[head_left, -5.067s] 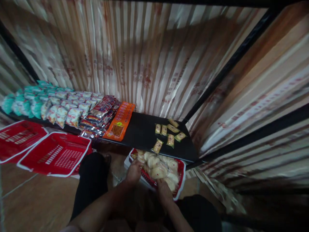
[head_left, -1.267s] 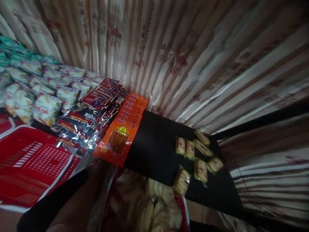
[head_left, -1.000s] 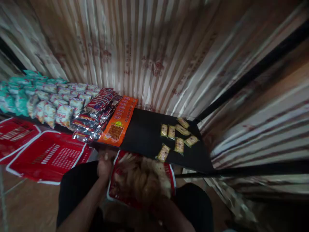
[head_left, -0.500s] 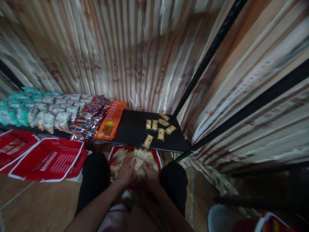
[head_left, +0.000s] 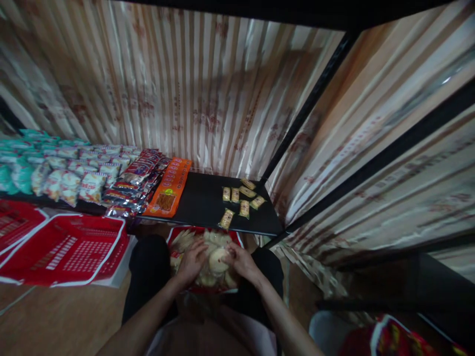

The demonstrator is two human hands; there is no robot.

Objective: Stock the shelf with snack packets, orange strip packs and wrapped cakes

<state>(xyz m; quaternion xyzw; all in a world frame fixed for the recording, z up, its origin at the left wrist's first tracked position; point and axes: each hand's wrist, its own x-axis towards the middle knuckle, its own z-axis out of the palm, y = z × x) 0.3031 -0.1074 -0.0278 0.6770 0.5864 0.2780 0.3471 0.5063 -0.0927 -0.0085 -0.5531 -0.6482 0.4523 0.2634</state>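
Observation:
A red basket [head_left: 200, 229] with a white rim sits between my knees, filled with pale, clear-wrapped snack packets [head_left: 183, 241]. My right hand [head_left: 239, 259] pinches the right edge of a round, pale wrapped snack [head_left: 218, 260] above the pile. On the left side of the basket, my left hand [head_left: 192, 259] rests on the packets with its fingers stretched out and slightly bent. Blur hides the exact kind of snack.
Ahead is a black shelf [head_left: 202, 198] with several small yellow packets [head_left: 235, 195], an orange bag [head_left: 170, 188], stacked dark red packets [head_left: 139, 173] and white and teal bags [head_left: 91, 187]. A red basket [head_left: 85, 252] stands at left. Black posts [head_left: 308, 109] rise at right.
My right hand has lifted from lying flat on the packets and now grips a round one. My left hand has shifted little. The view has tilted and moved slightly.

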